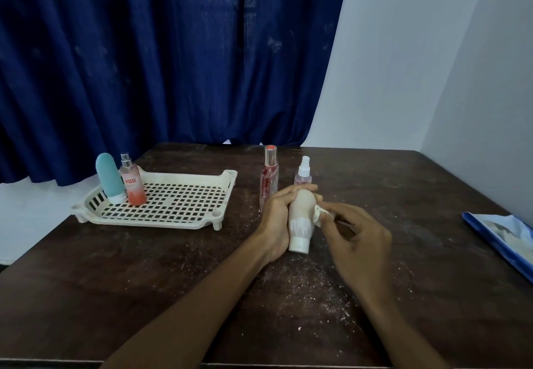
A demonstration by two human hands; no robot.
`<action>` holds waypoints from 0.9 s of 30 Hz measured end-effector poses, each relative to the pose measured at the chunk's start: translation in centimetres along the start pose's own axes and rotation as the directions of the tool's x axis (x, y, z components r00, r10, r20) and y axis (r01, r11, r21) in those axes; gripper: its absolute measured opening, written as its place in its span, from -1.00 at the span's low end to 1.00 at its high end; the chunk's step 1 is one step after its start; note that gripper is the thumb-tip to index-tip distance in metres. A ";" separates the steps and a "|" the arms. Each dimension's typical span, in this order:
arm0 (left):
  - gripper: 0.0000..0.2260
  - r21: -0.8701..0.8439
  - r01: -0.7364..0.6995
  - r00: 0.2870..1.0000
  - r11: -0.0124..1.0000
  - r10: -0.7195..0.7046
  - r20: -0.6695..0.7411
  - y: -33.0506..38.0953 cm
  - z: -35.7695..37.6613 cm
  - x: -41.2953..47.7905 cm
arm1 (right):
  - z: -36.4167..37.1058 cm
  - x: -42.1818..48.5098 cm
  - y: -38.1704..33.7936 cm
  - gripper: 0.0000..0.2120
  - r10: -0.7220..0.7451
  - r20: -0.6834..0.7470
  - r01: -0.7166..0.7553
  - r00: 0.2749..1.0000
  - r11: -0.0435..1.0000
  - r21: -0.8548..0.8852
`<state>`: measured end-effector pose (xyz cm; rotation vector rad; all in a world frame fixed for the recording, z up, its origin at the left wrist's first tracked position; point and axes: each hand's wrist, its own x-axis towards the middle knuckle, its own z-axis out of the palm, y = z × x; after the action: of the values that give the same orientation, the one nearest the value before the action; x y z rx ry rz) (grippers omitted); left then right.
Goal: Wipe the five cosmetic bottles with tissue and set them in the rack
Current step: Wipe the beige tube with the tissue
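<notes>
Beige bottle (300, 218) is the one in play, and we have it at the middle of the table (173, 282), cap end toward us and rounded end tipped up and away; whether the white cap touches the wood or hangs just above it, we cannot tell. On the score, we count two of five done: a teal bottle (109, 178) and a pink spray bottle (133, 186) stand upright side by side in the far left corner of the white rack (150, 223). Two more wait just behind our hands, a tall red bottle (268, 178) and a small clear spray bottle (303, 173), both upright on the table and, we judge, not yet wiped. So this is bottle three, mid-wipe, with racking it and the last two to come. Our left hand (277, 221) cradles the beige bottle from its left side, fingers curled round the rounded upper body with the tips showing over the top. Our right hand (354, 241) comes in from the right, fingers bunched narrow and pinching a small wad of tissue (318, 214) that sits against the bottle's right flank, about mid-body. White crumbs dot the wood around us, and a blue packet (501, 238) lies at the right edge.
</notes>
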<state>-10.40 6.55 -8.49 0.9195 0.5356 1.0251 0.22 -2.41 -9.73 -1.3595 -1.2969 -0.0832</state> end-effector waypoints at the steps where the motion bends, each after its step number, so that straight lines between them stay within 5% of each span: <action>1: -0.68 0.002 0.006 1.000 1.000 -0.006 -0.003 0.0 0.0 0.0 | 0.1 0.0 0.0 -0.82 -0.004 0.006 0.004 1.000 1.000 0.005; 12: -0.66 0.014 0.041 0.999 0.999 -0.041 -0.030 0.0 0.2 -0.1 | 0.6 -0.1 0.1 -0.81 0.021 0.056 -0.020 0.998 1.000 -0.018; 19: -0.66 -0.009 0.043 0.999 0.999 -0.043 -0.016 0.0 0.3 -0.2 | 0.7 0.0 0.2 -0.80 -0.164 0.040 0.169 0.986 0.972 -0.165; 27: -0.67 0.027 0.007 0.999 1.000 -0.006 -0.034 -0.2 0.3 -0.2 | 0.2 -0.3 -0.5 -0.75 -0.200 0.129 0.234 0.971 0.901 -0.365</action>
<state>-10.11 6.22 -8.50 0.9254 0.5816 1.0316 -0.34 -2.55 -9.71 -1.5486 -1.5609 -0.4528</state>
